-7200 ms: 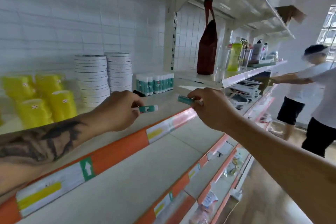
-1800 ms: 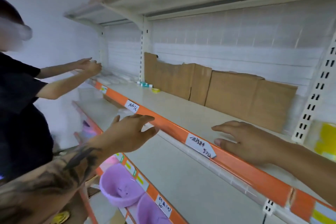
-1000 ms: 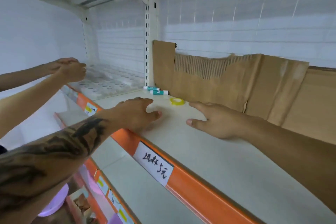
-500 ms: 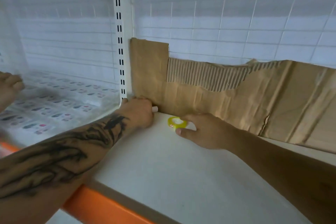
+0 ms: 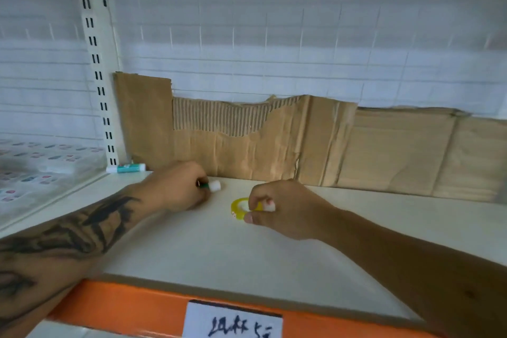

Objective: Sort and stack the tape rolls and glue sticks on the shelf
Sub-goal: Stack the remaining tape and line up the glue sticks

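Left hand (image 5: 178, 186), tattooed forearm: fingers curled round a glue stick (image 5: 210, 186), only its green body and white cap end showing past the knuckles, held low over the shelf (image 5: 208, 252). Right hand (image 5: 282, 210): pinching a small yellow tape roll (image 5: 238, 208) by its right edge, thumb at the near rim, fingers over the top; something white shows at the fingertips, and whether it belongs to the roll cannot be told. Roll lies flat on the white shelf surface, just right of the left hand. Second glue stick (image 5: 125, 167), green with white ends, lying on its side at the back left corner beside the slotted upright (image 5: 96, 74). Torn brown cardboard (image 5: 274, 143) stands along the back wall. Orange front rail (image 5: 123, 307) carries a handwritten white price label (image 5: 233, 322).
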The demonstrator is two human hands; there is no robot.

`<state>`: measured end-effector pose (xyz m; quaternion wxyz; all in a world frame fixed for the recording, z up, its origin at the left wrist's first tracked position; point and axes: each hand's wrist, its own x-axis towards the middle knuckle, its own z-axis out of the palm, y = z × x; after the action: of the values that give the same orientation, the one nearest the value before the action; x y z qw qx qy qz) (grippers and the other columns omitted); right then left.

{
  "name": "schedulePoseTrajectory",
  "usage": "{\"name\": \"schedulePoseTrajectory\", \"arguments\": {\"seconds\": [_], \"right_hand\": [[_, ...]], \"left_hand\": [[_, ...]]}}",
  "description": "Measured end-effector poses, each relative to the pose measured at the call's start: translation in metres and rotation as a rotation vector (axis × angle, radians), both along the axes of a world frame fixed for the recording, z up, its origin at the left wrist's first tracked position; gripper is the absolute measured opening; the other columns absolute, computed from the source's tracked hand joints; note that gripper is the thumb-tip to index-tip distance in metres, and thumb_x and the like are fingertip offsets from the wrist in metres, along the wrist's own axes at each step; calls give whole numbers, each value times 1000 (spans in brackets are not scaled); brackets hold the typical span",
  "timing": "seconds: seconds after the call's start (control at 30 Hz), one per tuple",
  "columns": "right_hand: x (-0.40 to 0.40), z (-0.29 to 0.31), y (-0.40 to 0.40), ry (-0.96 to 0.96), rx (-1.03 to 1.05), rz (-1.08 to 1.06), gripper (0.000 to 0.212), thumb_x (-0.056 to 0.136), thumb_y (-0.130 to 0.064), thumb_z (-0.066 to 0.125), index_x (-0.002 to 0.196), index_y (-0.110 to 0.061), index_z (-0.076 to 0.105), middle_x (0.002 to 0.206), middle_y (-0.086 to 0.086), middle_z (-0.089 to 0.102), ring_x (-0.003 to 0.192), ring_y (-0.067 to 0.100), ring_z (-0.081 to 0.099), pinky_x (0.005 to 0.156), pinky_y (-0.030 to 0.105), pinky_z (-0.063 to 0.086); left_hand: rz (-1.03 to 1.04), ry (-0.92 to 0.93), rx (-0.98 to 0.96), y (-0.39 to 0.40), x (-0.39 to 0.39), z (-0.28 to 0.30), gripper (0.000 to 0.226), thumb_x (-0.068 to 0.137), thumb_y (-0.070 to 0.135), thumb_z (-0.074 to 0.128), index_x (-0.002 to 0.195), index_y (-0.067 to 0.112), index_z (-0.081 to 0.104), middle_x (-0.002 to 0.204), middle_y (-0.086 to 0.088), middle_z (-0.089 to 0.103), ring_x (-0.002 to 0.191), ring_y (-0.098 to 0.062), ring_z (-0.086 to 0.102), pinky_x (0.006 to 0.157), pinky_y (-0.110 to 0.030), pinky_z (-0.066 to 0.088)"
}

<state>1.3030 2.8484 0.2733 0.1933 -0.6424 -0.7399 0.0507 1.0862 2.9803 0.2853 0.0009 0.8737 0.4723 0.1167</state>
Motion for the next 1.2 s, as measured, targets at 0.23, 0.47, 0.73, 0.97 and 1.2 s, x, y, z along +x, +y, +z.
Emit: {"name": "schedulePoseTrajectory", "arguments": {"seconds": [0.23,0.47,0.73,0.97,1.2], "right_hand": [[110,16,-168,37,109,-181,26,91,-52,68,105,-30,67,92,-18,58,98,13,61,79,26,49],[223,7,-335,70,192,-403,24,88,-57,69,99,-36,64,92,-18,62,96,12,64,84,33,54],[303,-1,-448,130,249,-567,25,90,-56,67,104,-36,65,88,-8,66,92,17,67,77,35,57],[410,-9,-505,105,297,-763,26,89,-58,68,101,-36,64,103,-6,67,90,16,65,73,33,55],[538,2,-523,30,205,-855,24,88,-53,71,101,-34,65,108,-10,64,97,17,63,77,31,50]], "left_hand": [[-241,-173,-25,-132,122,2,9,93,27,69,88,28,77,80,10,70,71,-3,63,69,-31,53],[-455,-367,-47,-268,251,4,3,92,40,73,90,38,71,93,14,70,84,-7,64,78,-33,52],[-639,-306,-62,-372,372,8,9,95,46,67,101,40,68,101,16,64,85,-1,59,72,-22,44],[-753,-224,2,-400,489,13,31,94,47,67,117,26,72,101,9,68,81,3,58,69,-21,42],[-791,-182,-31,-412,592,25,20,93,50,66,104,34,73,95,9,71,81,-10,64,81,-35,53]]}}
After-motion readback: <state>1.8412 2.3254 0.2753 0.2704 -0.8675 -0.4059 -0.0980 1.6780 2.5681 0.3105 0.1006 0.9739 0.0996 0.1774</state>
